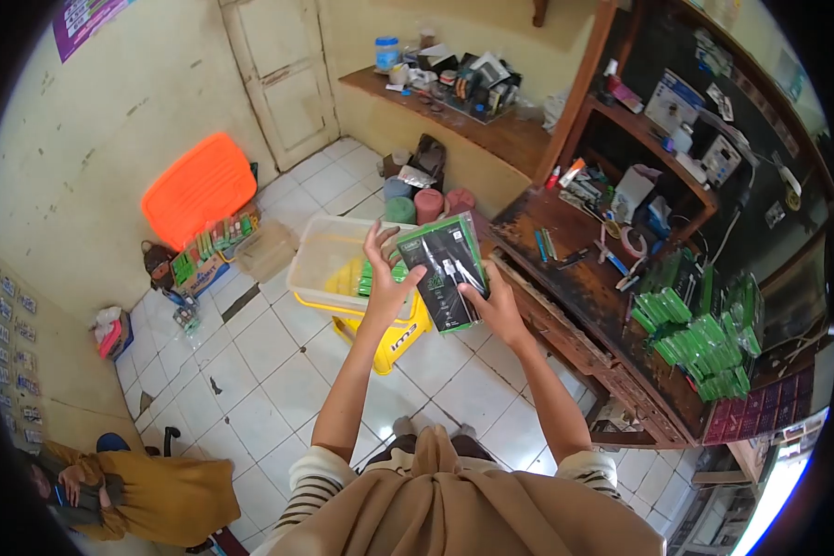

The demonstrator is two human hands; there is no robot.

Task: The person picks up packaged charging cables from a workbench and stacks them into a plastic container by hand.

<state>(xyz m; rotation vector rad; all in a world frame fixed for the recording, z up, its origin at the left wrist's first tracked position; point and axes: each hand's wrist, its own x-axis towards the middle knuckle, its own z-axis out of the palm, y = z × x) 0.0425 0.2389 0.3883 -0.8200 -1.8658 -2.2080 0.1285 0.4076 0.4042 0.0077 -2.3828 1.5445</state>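
My right hand (498, 303) grips the lower right side of a flat black-and-green cable package (447, 273), its thumb across the front. The package is held up at chest height and shows a picture of white cable plugs. At its left edge is my left hand (391, 271), fingers spread and raised, with the thumb against the package front. Below and behind the hands, a clear plastic bin (329, 250) rests on a yellow stool (408, 334). Green packs (369, 278) lie inside the bin, partly hidden by my left hand.
A wooden desk (574, 278) on the right bears stacked green packs (704, 343), pens and tape. An orange lid (199, 190) leans on the left wall by a box of packs (215, 255). Another person (167, 486) sits at lower left. Yarn-like rolls (428, 204) stand behind the bin.
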